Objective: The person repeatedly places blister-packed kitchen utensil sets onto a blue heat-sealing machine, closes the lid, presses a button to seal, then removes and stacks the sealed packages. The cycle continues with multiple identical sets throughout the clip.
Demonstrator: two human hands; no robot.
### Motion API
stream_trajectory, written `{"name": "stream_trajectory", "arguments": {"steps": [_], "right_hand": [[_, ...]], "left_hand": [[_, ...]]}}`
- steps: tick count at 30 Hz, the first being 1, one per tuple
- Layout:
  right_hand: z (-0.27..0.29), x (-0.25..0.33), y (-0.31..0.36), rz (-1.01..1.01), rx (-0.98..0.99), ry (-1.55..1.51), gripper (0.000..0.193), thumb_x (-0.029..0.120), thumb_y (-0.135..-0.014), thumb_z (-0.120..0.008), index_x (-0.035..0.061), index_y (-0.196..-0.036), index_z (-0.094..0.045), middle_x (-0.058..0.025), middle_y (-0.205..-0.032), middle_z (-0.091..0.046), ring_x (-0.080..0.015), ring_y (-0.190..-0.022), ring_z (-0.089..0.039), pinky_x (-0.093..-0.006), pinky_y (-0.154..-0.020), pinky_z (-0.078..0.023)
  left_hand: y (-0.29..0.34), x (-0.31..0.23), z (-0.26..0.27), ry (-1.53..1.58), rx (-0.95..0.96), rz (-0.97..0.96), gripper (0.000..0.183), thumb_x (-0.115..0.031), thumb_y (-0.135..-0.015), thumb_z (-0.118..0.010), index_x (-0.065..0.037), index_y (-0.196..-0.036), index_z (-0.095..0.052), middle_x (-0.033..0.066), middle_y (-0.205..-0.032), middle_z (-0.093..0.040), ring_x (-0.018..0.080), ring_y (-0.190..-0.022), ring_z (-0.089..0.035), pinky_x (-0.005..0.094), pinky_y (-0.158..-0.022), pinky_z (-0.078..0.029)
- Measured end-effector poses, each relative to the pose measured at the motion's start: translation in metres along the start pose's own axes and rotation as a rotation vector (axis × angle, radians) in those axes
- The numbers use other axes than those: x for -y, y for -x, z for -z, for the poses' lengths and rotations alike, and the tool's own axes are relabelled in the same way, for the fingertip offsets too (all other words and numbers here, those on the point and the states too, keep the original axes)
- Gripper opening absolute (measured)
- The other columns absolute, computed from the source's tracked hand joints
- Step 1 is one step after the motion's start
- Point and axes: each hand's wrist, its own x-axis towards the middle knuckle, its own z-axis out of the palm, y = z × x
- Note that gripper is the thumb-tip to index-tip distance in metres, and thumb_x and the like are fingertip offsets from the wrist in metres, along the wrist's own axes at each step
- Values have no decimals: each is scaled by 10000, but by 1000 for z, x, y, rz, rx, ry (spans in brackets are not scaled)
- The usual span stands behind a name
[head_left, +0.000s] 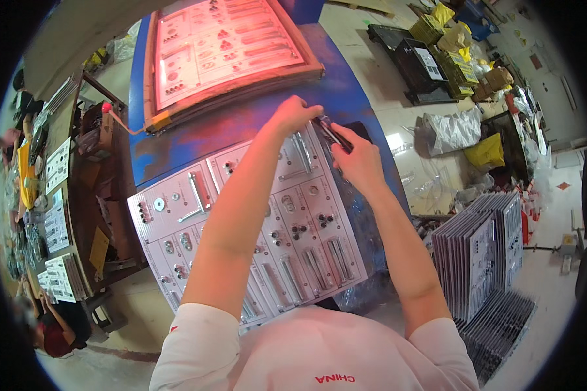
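Observation:
My right hand (359, 161) is closed round a slim dark-handled tool (336, 138); its exact kind does not show. Close by, at the tool's far end, my left hand (296, 115) has its fingers bent together, and what they pinch is too small to make out. Both hands are at the far right corner of a pale board (231, 215) packed with metal hardware. Bolts (292, 277), nuts (299, 231) and washers (160, 204) lie on it in printed sections. My left forearm crosses over the board and hides part of it.
Beyond the board, a wooden frame (241, 81) on the blue table (195, 151) surrounds a similar board under red light. Stacked boards (466, 264) stand at the right. Across the floor are a black cart (421, 65) and plastic bags (453, 130). Other people work along a left-hand bench (78, 215).

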Motion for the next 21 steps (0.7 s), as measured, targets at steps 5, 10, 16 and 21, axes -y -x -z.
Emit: {"name": "stream_trajectory", "arguments": {"steps": [5,10,16,21], "right_hand": [[-2,-6,1,-18,21,-23,452,237,-902,-643,166,-1346,-682,-173,-868,-759,-298,-758,-757,-414,-782,-583],[-11,-6,-21,77,-18,133,436,231,-871,-657,161,-1298,-708,-207,-927,-741,-405,-847,-719,-451,-790,-578],[51,-57,134,247,99,332,434,180,-868,-672,167,-1302,-686,-197,-914,-733,-424,-826,-699,-504,-760,-572],[110,-74,303,-267,702,725,494,278,-886,-673,251,-1378,-651,-177,-821,-732,-382,-704,-706,-465,-705,-586]], "left_hand": [[2,-1,0,260,-3,-19,468,-176,-800,-811,24,-1201,-676,125,-1063,-721,188,-951,-679,329,-853,-550],[3,-7,-5,251,-91,-12,411,-130,-770,-819,10,-1132,-682,105,-992,-714,184,-907,-683,328,-799,-540],[41,-71,-10,205,-241,-359,329,-132,-825,-765,-9,-1112,-659,99,-928,-707,200,-924,-684,332,-827,-529],[83,-200,-40,53,-704,-1025,232,-136,-883,-683,-50,-1098,-692,127,-977,-735,309,-960,-673,428,-855,-536]]}}
